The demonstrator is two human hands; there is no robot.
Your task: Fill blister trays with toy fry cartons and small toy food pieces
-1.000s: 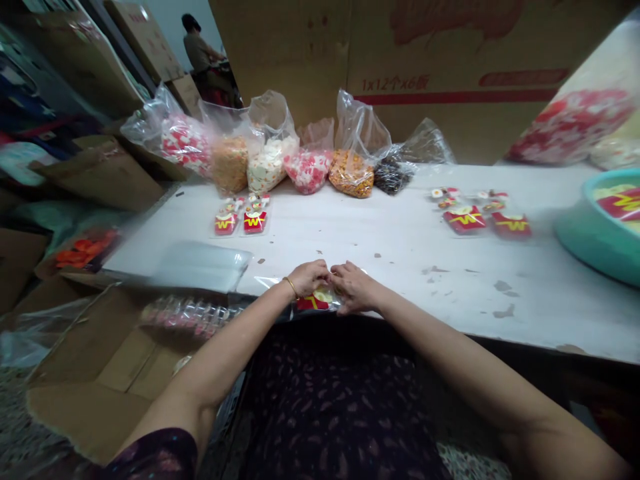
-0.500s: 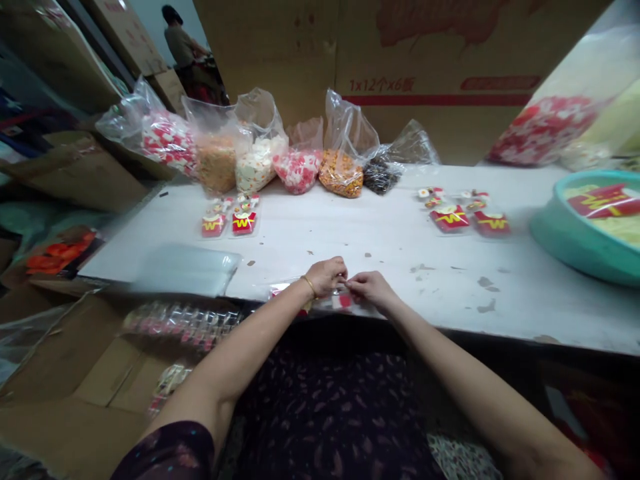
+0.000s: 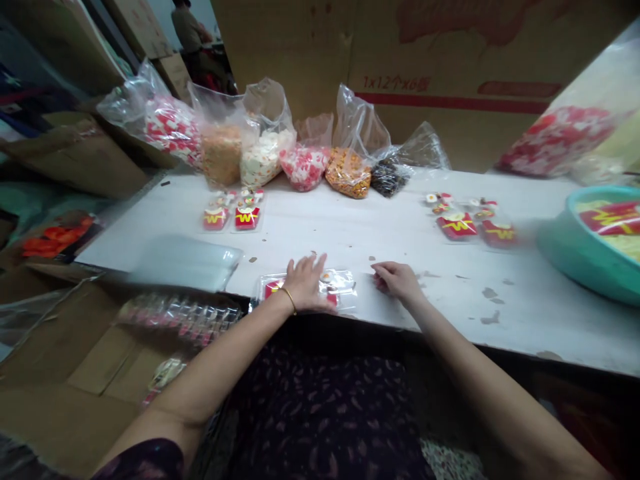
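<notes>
My left hand (image 3: pixel 306 283), with a bracelet at the wrist, lies spread on a clear plastic packet (image 3: pixel 345 285) at the table's near edge. Under the palm and fingers, parts of the packet show red pieces and a small white piece with an orange centre; the rest is covered. To its right, my right hand (image 3: pixel 399 283) is apart from the packet just over the white tabletop, its thumb and fingers pinched together. Whether anything small is between them I cannot make out. A stack of clear plastic sleeves (image 3: pixel 187 262) lies left of my left hand.
Clear packs with red and yellow W pieces lie at left (image 3: pixel 247 217) and right (image 3: pixel 457 225). Bags of small pieces (image 3: pixel 349 175) line the back before a large carton (image 3: pixel 450 133). A teal basin (image 3: pixel 585 247) stands right; an open carton (image 3: pixel 45 407) sits lower left. One person (image 3: pixel 193 33) is behind.
My hands were together over the packet's middle; now they are apart. The left has opened flat onto the packet, and the right has moved away to the right. The view shifted slightly.
</notes>
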